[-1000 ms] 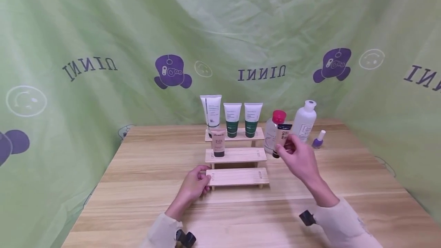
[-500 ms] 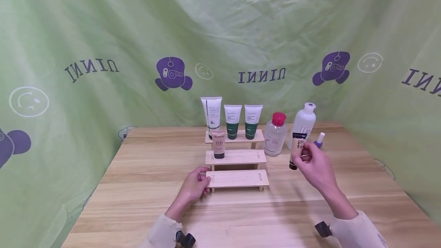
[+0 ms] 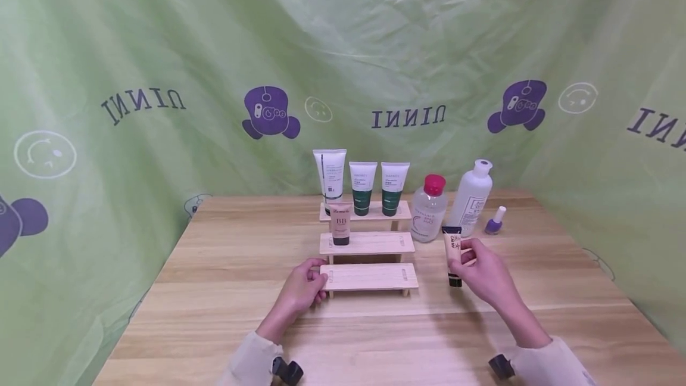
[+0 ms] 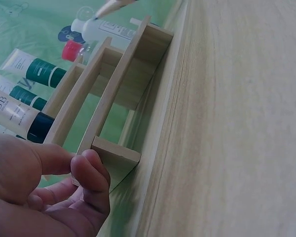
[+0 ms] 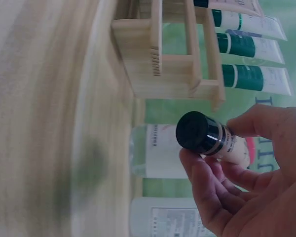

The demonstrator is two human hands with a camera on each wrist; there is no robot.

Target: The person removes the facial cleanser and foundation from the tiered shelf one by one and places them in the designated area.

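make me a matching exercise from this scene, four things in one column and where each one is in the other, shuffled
Things:
1. BB tube
2. small black-capped tube
3. purple nail polish bottle
4. bottom step of the wooden stand

Places:
A. held cap down in the right hand
B. gripped at its left end by the left hand
C. standing on the middle step
D. on the table, right of the tall white bottle

Pairs: 1-C, 2-A, 3-D, 4-B

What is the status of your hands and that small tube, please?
Left hand grips wooden rack corner. Right hand holds beige tube, cap down, right of the rack. Nothing between them.
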